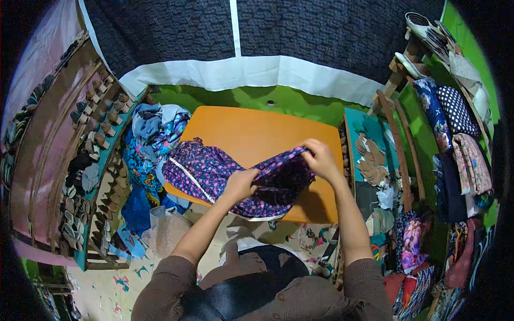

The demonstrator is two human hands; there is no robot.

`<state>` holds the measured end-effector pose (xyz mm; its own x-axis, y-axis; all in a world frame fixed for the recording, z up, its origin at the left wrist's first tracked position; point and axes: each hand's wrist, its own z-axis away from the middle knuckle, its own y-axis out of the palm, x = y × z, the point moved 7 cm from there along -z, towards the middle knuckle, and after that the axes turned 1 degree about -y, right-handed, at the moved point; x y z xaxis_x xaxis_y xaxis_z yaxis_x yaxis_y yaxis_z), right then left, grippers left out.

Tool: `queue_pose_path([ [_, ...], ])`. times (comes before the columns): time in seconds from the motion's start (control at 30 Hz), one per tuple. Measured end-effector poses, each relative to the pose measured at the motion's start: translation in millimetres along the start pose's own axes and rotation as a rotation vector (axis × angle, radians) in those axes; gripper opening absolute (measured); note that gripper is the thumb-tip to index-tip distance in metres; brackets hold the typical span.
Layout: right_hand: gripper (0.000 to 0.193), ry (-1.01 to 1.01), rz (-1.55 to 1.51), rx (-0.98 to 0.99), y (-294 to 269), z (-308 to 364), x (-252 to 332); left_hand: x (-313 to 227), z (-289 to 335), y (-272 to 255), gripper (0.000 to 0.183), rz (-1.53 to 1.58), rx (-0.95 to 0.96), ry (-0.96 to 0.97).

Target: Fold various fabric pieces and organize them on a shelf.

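Over the orange table [246, 125], seen from the head camera, the person's two hands spread a purple flowered cloth [206, 163] between them. The left hand [241, 185] pinches a gathered fold near the middle of it, fingers curled in. The right hand [323, 160], farther from the body, grips the cloth's raised right edge between thumb and fingers. A dark hollow sags between the hands, while the rest of the cloth lies across the table's left part, crossed by a white strip [191, 179]. Just beside the table's left edge sits a heap of blue patterned fabric [152, 134]. Folded fabrics [458, 109] hang at the right.
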<state>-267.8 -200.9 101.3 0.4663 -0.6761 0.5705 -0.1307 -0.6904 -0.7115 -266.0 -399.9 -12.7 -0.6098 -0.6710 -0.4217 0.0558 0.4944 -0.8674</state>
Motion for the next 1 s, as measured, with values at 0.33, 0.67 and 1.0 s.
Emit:
queue_pose_path([
  [0.33, 0.020, 0.133, 0.154, -0.646, -87.8, 63.8, 4.2, 56.0, 6.8, -14.0, 0.018, -0.372, -0.104, -0.073],
  [0.67, 0.026, 0.144, 0.459, -0.820, -105.6, 136.2, 52.8, 68.9, 63.9, -69.5, 0.010, -0.229, -0.330, -0.105],
  [1.0, 0.025, 0.224, 0.110, -0.637, 62.5, 138.5, 144.5, 137.2, 253.3, -256.3, 0.014, 0.093, -0.990, -0.448],
])
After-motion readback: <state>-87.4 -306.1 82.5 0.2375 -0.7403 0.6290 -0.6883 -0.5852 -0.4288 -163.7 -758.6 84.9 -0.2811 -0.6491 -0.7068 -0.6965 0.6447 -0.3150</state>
